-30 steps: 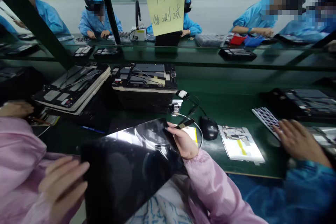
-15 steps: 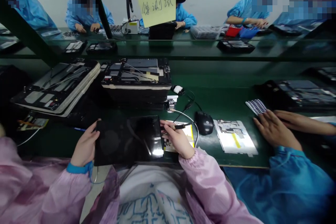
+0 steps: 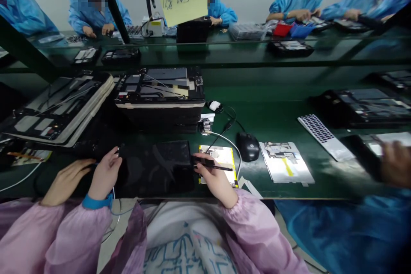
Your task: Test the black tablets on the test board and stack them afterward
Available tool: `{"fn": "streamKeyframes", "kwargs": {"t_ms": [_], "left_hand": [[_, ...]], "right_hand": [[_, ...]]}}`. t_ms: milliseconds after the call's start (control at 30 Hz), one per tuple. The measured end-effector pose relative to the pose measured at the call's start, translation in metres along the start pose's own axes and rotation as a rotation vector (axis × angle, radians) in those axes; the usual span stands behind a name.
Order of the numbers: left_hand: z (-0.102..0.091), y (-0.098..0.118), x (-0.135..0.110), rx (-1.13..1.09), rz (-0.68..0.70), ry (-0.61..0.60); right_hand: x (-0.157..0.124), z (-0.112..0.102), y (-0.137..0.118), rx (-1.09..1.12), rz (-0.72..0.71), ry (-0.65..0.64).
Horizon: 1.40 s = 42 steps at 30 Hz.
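Holding a glossy black rectangular panel (image 3: pixel 157 171) above or on the near edge of the green desk (image 3: pixel 269 107); contact with the surface unclear. Left hand (image 3: pixel 103 176), blue band at wrist: fingers closed on the panel's upper left corner. Right hand (image 3: pixel 217 180): fingers pinched at the right end, a thin black strip (image 3: pixel 223 167) jutting past them. Beneath that strip, a white yellow-edged sheet (image 3: pixel 224 154). Rightward, a black computer mouse (image 3: pixel 248 147). Farther back, a tall stack of black opened casings (image 3: pixel 160 111).
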State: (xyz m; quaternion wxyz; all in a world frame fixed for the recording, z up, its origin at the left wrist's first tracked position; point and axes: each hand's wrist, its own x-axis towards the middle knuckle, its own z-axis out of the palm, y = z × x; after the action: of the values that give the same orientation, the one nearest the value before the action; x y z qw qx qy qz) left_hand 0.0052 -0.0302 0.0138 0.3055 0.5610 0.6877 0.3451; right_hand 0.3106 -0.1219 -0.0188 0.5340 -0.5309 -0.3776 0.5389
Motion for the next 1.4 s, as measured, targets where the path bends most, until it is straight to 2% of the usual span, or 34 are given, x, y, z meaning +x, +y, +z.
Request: {"fn": "streamKeyframes", "kwargs": {"t_ms": [167, 333, 433, 467, 500, 567, 633, 700, 767, 867, 1000, 1167, 1400], "left_hand": [[0.007, 0.002, -0.014, 0.375, 0.217, 0.014], [0.007, 0.005, -0.016, 0.491, 0.298, 0.004], [0.008, 0.023, -0.027, 0.550, 0.369, -0.032], [0.012, 0.033, -0.034, 0.555, 0.419, -0.071], [0.018, 0.045, -0.041, 0.531, 0.490, -0.168], [0.038, 0.068, -0.055, 0.469, 0.613, -0.442], [0.063, 0.087, -0.062, 0.461, 0.722, -0.642], [0.089, 0.099, -0.059, 0.485, 0.821, -0.728], [0.109, 0.105, -0.049, 0.517, 0.885, -0.803], [0.125, 0.108, -0.035, 0.542, 0.901, -0.922], [0.133, 0.107, -0.027, 0.528, 0.910, -0.992], [0.141, 0.104, -0.029, 0.519, 0.887, -0.995], [0.142, 0.103, -0.028, 0.487, 0.766, -0.888]], "right_hand": [[-0.009, 0.005, 0.007, -0.009, 0.002, -0.005], [-0.024, 0.003, 0.010, 0.052, 0.036, -0.016], [-0.030, 0.003, 0.013, 0.110, 0.090, -0.010], [-0.032, 0.004, 0.014, 0.130, 0.108, -0.009], [-0.033, 0.007, 0.015, 0.145, 0.120, -0.012], [-0.036, 0.012, 0.016, 0.163, 0.123, -0.030], [-0.038, 0.015, 0.016, 0.157, 0.101, -0.049], [-0.037, 0.012, 0.014, 0.099, 0.034, -0.037], [-0.032, 0.001, 0.011, -0.055, -0.075, 0.024], [-0.022, -0.019, 0.005, -0.411, -0.247, 0.114], [-0.007, -0.035, 0.001, -0.742, -0.375, 0.056], [0.002, -0.040, 0.006, -0.816, -0.398, -0.049], [-0.002, -0.048, 0.012, -0.776, -0.419, -0.045]]}}
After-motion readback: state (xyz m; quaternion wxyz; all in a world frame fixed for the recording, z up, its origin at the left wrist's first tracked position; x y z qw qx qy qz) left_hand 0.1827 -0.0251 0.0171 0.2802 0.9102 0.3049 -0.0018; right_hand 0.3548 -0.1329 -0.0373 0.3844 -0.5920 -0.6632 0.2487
